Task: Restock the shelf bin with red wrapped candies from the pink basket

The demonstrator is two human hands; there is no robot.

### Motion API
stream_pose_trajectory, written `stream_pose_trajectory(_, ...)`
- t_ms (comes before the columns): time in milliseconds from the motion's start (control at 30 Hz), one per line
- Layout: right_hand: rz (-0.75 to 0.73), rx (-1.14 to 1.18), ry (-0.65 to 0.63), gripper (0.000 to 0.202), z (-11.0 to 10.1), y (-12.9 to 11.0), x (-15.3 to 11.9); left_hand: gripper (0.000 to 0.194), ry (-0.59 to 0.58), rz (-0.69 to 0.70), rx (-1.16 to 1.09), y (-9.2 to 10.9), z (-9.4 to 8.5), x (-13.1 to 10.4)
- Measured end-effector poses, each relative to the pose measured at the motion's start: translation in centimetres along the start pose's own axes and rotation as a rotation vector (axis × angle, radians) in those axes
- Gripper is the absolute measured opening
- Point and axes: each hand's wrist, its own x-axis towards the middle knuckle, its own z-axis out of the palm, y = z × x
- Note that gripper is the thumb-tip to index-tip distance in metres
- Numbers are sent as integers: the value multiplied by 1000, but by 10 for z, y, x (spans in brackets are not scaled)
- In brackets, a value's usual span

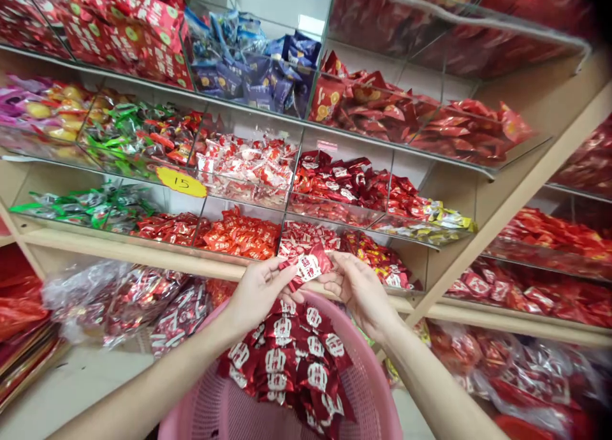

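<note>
A small red candy packet [306, 268] with a white label is held above the basket, slightly tilted. My left hand [255, 293] pinches its left end between thumb and fingers. At the packet's other end, the bent fingers of my right hand [361, 290] close on its corner. Below both hands stands a pink plastic basket [382, 379] with perforated walls. Inside it lie several strips of dark red packets [282, 357] with white print, heaped toward the far side.
Ahead rises a tilted wooden shelf [459, 268] with clear compartments of wrapped sweets. A yellow price tag [182, 182] reads 15. Under the shelf are bagged sweets at left [129, 300] and right [526, 370]. Another rack with red packets [549, 236] stands at the right.
</note>
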Motion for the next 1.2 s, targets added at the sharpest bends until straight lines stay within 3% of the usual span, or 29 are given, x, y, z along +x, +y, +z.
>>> stream_pose_trajectory(233, 104, -231, -79, 30, -17, 41, -10, 32, -207, -118, 260, -29, -23, -7)
stream_pose_trajectory(367, 181, -241, -40, 35, -20, 67, -13, 31, -130, 177, 649, -37, -31, -14)
stream_pose_trajectory(467, 261, -203, -46, 36, -16, 83, -14, 40, -303, 305, 947, -38, -32, -21)
stream_pose_trajectory(567, 337, -148, -52, 35, -8, 93, -16, 37, -396, 251, 1109, -40, -37, -24)
stream_pose_trajectory(700, 352, -178, -77, 33, -2, 99, -18, 39, -441, 187, 1125, -43, -53, -24)
stream_pose_trajectory(867, 323, -262, -42, 28, -16, 97, -19, 37, -437, -28, 1148, -58, -69, -30)
stream_pose_trajectory(1033, 313, -256, -10, 21, -32, 92, -22, 31, -466, -132, 1273, -77, -67, -42)
stream_pose_trajectory(1200, 299, -262, -22, 25, -38, 90, -23, 27, -462, -84, 1342, -78, -63, -41)
